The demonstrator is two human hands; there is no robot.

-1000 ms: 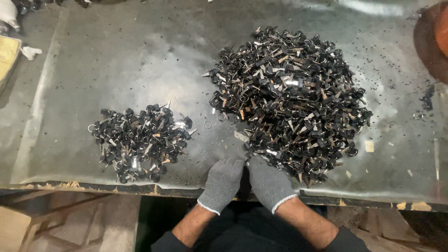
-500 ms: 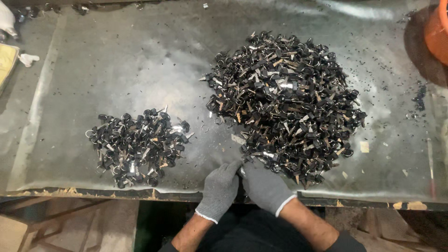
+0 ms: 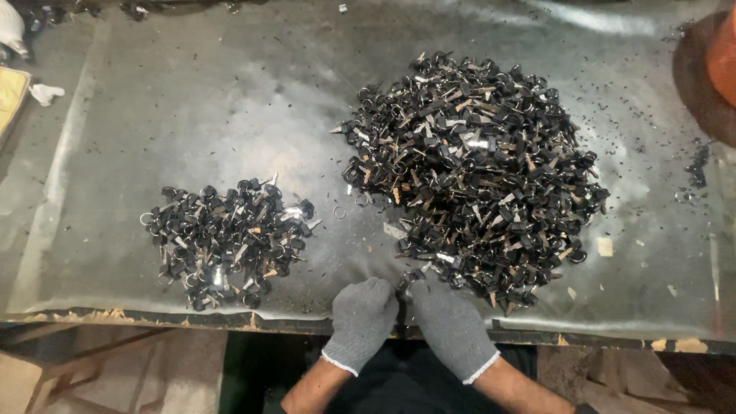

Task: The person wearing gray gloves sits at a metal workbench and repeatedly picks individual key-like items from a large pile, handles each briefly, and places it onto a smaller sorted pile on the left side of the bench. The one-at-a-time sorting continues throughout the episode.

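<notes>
two piles of black keys (image 3: 475,169), two gloved hands (image 3: 364,314).

Both hands gloved. Left hand (image 3: 363,313): grey knitted work glove, fine ribbed weave, snug over fingers and palm; cuff ends at the wrist with a thin white edge band. Right hand (image 3: 451,326): same grey knit, same white-trimmed cuff, the trim slightly brighter at its outer side. Below each cuff the forearm is bare, no sleeve showing. Between the forearms, just behind the wrists, dark clothing, black or near black, plain, no visible markings. No watch, no bands.
</notes>
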